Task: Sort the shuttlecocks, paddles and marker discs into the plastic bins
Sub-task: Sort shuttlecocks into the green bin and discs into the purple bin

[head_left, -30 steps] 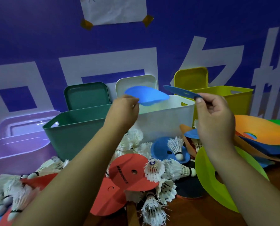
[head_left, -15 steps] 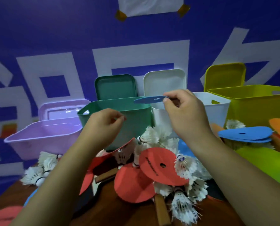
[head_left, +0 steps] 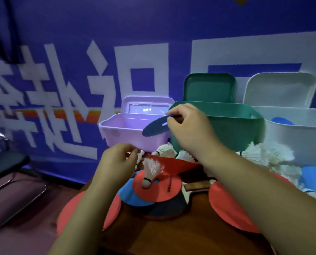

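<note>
Right hand (head_left: pixel 188 129) pinches blue disc (head_left: pixel 156 127) — over lilac bin (head_left: pixel 122 131).

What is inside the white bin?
A blue marker disc pokes up inside the white bin, just above its front wall. That wall hides the rest of the inside, so I can't tell if anything else is in there.

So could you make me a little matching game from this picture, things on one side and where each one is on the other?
Things:
1. dark blue disc
2. shuttlecock
3. light blue disc
4. green lid

Places:
A. inside the white bin
B. pinched in the right hand
C. propped against the wall behind the green bin
D. lying on a red disc

Pairs: 1-B, 2-D, 3-A, 4-C
</note>
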The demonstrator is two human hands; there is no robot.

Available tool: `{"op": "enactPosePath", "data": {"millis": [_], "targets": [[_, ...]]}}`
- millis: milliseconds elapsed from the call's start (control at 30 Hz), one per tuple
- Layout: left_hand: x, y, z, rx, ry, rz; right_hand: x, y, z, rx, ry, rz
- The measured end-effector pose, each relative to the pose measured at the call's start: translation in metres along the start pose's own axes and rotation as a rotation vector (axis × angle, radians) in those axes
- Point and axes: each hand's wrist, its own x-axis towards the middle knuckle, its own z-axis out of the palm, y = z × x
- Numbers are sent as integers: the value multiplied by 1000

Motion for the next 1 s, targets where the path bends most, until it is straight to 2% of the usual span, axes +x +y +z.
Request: {"op": "enactPosePath", "data": {"millis": [200, 467, 733, 800, 900, 933, 1000], "targets": [[-11, -35, 9, -62, -9, -47, 37, 2, 61, -73, -50, -36], [-6, -46, 18, -84, 27, -31, 88, 10, 116, -62, 20, -49], [-10, -49, 25, -49, 94, 18, 108, 13, 123, 16, 149, -41], [-10, -51, 27, -43, 98, 20, 110, 15, 129, -27, 68, -19], [-10, -52, 27, -35, 108, 20, 104, 18, 133, -268, -334, 82], [-10, -52, 27, -29, 109, 22, 101, 19, 132, -304, -397, 110], [-11, -54, 28, -17, 109, 28, 90, 17, 125, -268, -374, 144]]}}
